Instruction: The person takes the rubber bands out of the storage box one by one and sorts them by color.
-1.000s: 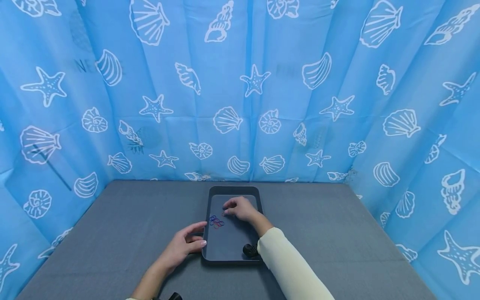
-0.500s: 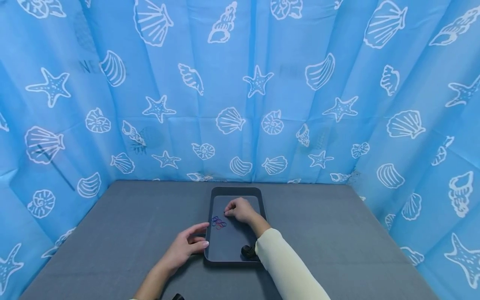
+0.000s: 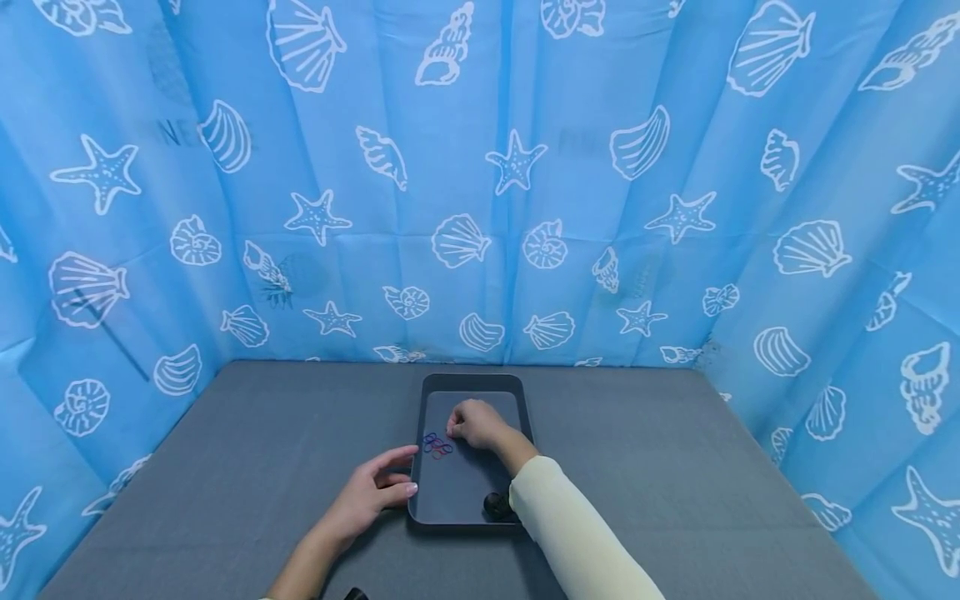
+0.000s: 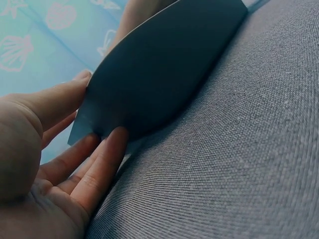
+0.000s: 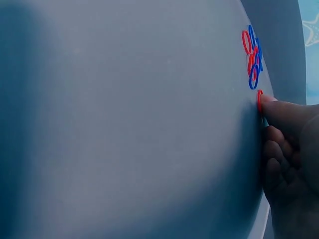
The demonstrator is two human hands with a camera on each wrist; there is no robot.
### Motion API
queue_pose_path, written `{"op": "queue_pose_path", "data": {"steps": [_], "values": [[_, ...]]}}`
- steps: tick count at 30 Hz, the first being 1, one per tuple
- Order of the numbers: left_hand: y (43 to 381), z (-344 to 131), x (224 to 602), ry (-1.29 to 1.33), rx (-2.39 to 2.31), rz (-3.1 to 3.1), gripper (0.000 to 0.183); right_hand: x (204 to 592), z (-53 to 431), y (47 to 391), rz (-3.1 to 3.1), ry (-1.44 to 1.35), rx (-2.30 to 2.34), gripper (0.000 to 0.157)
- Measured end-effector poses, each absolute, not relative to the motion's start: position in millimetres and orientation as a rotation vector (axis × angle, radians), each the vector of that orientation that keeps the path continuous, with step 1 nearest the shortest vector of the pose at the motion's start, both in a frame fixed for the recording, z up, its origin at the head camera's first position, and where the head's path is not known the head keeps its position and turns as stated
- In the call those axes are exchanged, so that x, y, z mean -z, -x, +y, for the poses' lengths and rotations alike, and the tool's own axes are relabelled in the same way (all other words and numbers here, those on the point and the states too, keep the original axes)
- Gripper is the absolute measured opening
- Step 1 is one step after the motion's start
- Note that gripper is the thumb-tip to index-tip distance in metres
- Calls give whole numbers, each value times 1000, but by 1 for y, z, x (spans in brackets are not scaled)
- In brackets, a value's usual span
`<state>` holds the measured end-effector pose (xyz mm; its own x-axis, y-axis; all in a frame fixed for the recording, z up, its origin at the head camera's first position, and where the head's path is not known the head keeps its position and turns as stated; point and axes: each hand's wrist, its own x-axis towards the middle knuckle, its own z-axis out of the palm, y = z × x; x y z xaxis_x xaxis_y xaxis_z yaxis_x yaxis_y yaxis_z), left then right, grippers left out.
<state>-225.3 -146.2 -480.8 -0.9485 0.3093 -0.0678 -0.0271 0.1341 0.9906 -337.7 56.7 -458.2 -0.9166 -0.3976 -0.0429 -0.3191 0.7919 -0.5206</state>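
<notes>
The dark grey tray lies on the table, and inside it my right hand reaches low over the floor. Thumb and finger of that hand pinch a small red rubber band. Just left of the fingertips, several red and blue rubber bands lie in a loose, overlapping cluster near the tray's left wall. My left hand is outside the tray at its left side. In the left wrist view its thumb touches the rim and its extended fingers rest against the outer wall.
A grey cloth covers the table around the tray. Behind it and along both sides hangs a blue curtain with white shells and starfish. A black wrist device sits by the right sleeve, over the tray's near right corner.
Over the last second my right hand has shifted slightly down and closer to the cluster of bands. The left hand stays at the tray's side. The head view has shifted a little.
</notes>
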Motion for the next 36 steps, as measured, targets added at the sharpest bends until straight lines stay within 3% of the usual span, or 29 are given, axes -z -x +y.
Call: {"op": "queue_pose_path", "data": {"steps": [36], "values": [[212,-142,458,-269,-1888,2149,53,416,91,328,2736,742,1039,10]]}}
